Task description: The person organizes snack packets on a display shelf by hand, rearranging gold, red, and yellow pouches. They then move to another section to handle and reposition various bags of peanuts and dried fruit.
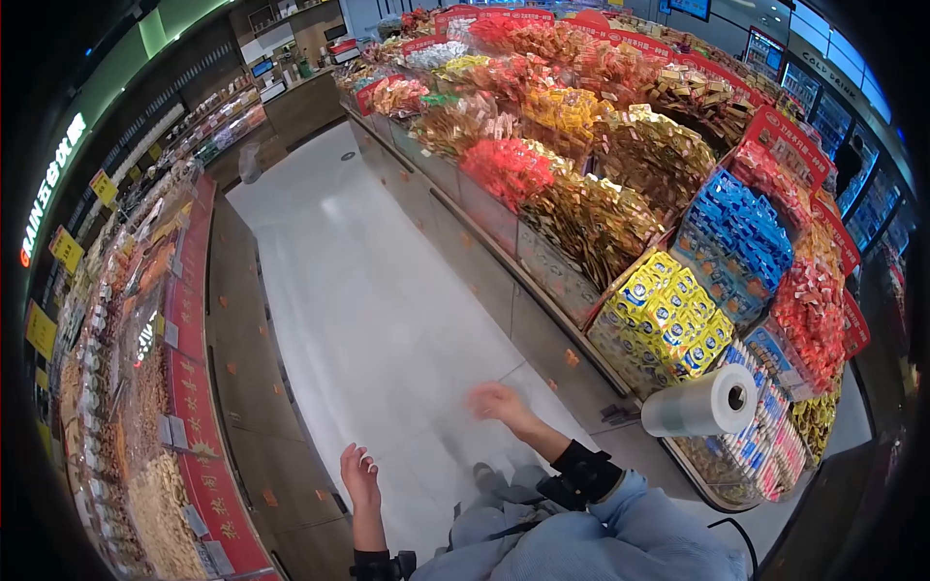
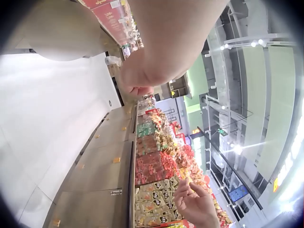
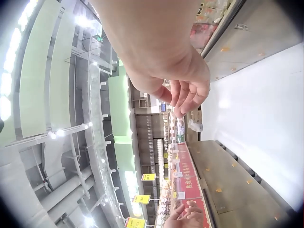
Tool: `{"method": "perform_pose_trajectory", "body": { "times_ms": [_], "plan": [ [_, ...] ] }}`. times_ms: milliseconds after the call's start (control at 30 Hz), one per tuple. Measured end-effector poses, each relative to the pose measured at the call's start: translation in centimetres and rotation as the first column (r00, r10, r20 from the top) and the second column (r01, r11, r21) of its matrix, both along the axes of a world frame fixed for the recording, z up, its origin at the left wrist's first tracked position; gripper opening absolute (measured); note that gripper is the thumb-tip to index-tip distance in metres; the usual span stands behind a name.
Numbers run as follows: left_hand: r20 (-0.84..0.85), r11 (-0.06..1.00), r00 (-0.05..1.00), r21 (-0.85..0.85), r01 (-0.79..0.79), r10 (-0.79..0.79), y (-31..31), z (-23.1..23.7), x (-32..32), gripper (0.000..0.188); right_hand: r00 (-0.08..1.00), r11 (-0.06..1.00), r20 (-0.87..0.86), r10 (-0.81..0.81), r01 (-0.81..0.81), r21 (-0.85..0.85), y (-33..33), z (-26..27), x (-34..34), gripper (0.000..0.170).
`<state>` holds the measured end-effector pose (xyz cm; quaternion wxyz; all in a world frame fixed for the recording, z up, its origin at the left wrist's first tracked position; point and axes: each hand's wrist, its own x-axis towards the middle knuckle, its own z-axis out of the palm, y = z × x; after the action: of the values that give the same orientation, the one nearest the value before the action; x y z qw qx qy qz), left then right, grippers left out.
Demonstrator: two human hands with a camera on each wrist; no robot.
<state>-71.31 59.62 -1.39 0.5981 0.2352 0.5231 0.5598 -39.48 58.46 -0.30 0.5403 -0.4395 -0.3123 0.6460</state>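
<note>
Both hands are held in the air over the aisle, and neither holds anything. In the head view the left hand (image 1: 359,476) is raised at the lower middle, its fingers loosely bent. The right hand (image 1: 502,405), blurred, reaches out to the left of the roll of plastic bags (image 1: 699,401). The left wrist view shows the left hand (image 2: 137,73) at the top and the right hand (image 2: 196,204) at the bottom. In the right wrist view the right hand (image 3: 183,85) has loosely bent fingers, with the left hand (image 3: 185,219) below it.
Bins of wrapped sweets (image 1: 620,213) line the right side, with yellow packets (image 1: 664,315) at the near corner. Along the left runs a counter of loose goods with a red front (image 1: 199,426). Pale floor (image 1: 358,261) lies between them, and a clear bag (image 1: 249,163) is at its far end.
</note>
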Motion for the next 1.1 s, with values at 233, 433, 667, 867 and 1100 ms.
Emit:
{"method": "perform_pose_trajectory", "body": {
  "times_ms": [233, 433, 667, 867, 1100],
  "plan": [
    [-0.008, 0.993, 0.993, -0.032, 0.115, -0.115, 6.8, -0.1, 2.6, 0.031, 0.995, 0.988, 0.035, -0.09, 0.094, -0.12, 4.8, 0.9, 1.5, 0.016],
    [-0.028, 0.982, 0.982, -0.042, 0.185, -0.186, 13.0, -0.6, 6.3, 0.028, 0.985, 0.984, -0.005, -0.171, 0.17, -0.055, 10.5, 1.4, 4.7, 0.014],
    [-0.094, 0.915, 0.914, 0.046, 0.4, -0.395, 24.2, 2.9, 17.1, 0.026, 0.949, 0.944, -0.036, -0.312, 0.314, 0.101, 17.1, 5.5, 12.1, 0.013],
    [-0.13, 0.808, 0.811, 0.087, 0.583, -0.571, 29.6, 4.9, 26.2, 0.022, 0.916, 0.894, 0.086, -0.391, 0.356, 0.271, 19.4, 7.1, 18.2, 0.014],
    [-0.159, 0.672, 0.67, 0.046, 0.739, -0.725, 33.2, 4.0, 32.7, 0.02, 0.264, 0.589, 0.552, -0.791, 0.57, 0.573, 16.3, 12.7, 25.5, 0.016]
  ]
}}
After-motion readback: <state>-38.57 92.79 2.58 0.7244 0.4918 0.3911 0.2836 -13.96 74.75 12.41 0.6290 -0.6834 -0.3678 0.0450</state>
